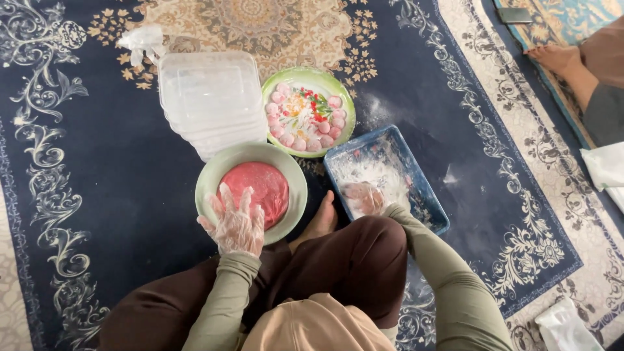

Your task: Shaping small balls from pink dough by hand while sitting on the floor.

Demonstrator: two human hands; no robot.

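Note:
I sit on a patterned carpet. My left hand (237,221), in a clear plastic glove, rests with fingers spread on the near edge of a red dough mass (260,182) inside a pale green bowl (208,179). My right hand (364,198), also gloved, lies in a blue rectangular tray (426,192) dusted with white flour; whether it holds anything I cannot tell. A green plate (341,91) beyond holds a ring of small pink dough balls around a patterned middle.
A stack of clear plastic containers (208,97) stands left of the plate, with a knotted plastic bag (140,42) behind it. Flour is spilled on the dark blue carpet (97,162). Another person's foot (559,58) shows at top right. White bags (604,166) lie at the right.

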